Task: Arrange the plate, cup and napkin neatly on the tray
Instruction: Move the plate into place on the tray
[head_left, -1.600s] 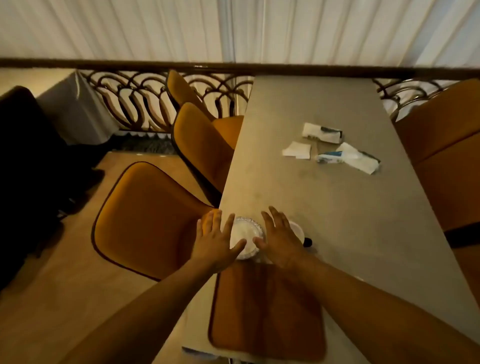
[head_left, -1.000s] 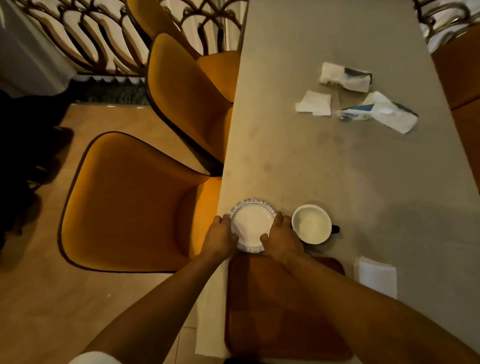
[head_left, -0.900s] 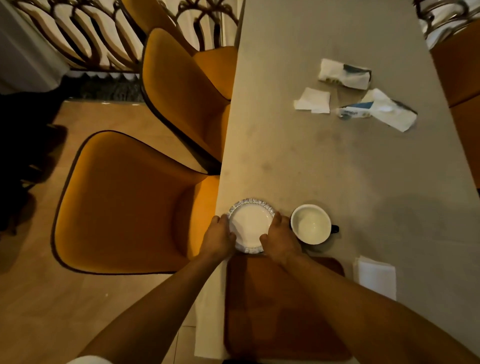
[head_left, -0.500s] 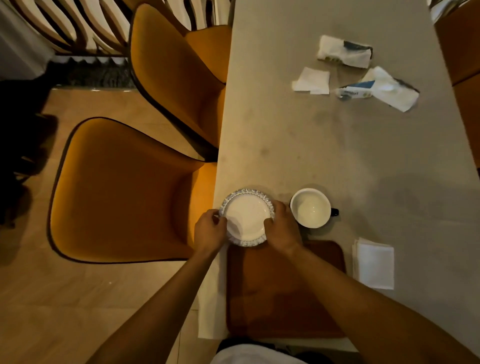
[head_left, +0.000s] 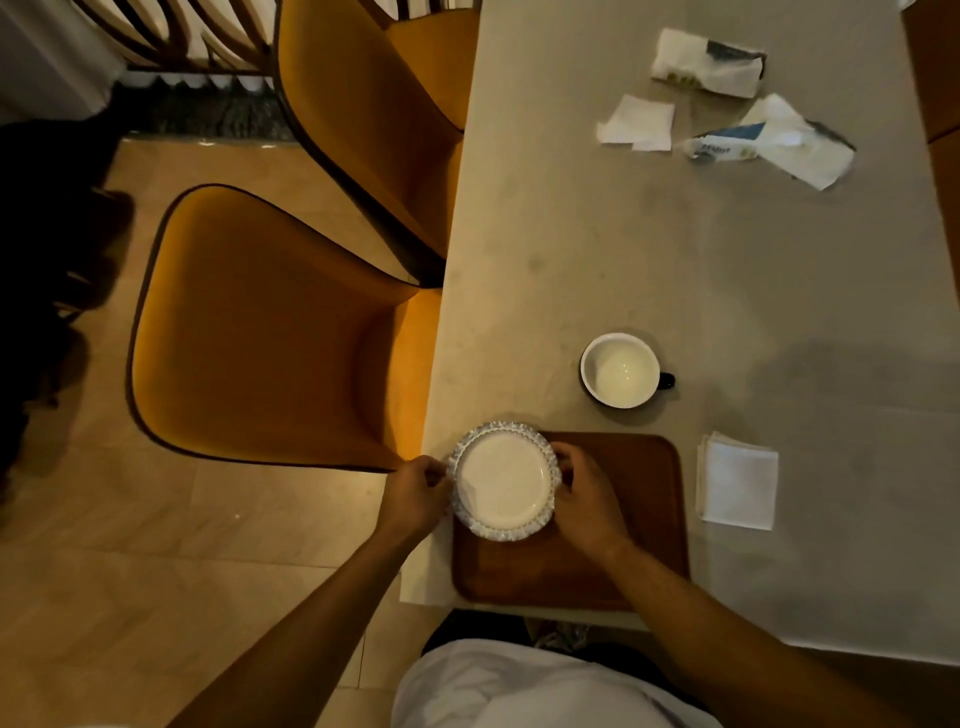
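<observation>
A small white plate (head_left: 503, 479) with a patterned rim is over the far left corner of the brown wooden tray (head_left: 634, 499). My left hand (head_left: 415, 496) grips its left edge and my right hand (head_left: 584, 496) grips its right edge. Whether the plate rests on the tray or hovers just above it, I cannot tell. A white cup (head_left: 621, 370) with a dark handle stands on the table just beyond the tray. A folded white napkin (head_left: 737, 480) lies on the table to the right of the tray.
The grey table (head_left: 701, 260) has crumpled tissues and wrappers (head_left: 727, 109) at its far end. Two orange chairs (head_left: 270, 332) stand close along the table's left side. The tray sits at the near edge, right in front of my body.
Both hands have brought the plate toward me from the table beside the cup onto the tray's far left corner. The view has tilted further down.
</observation>
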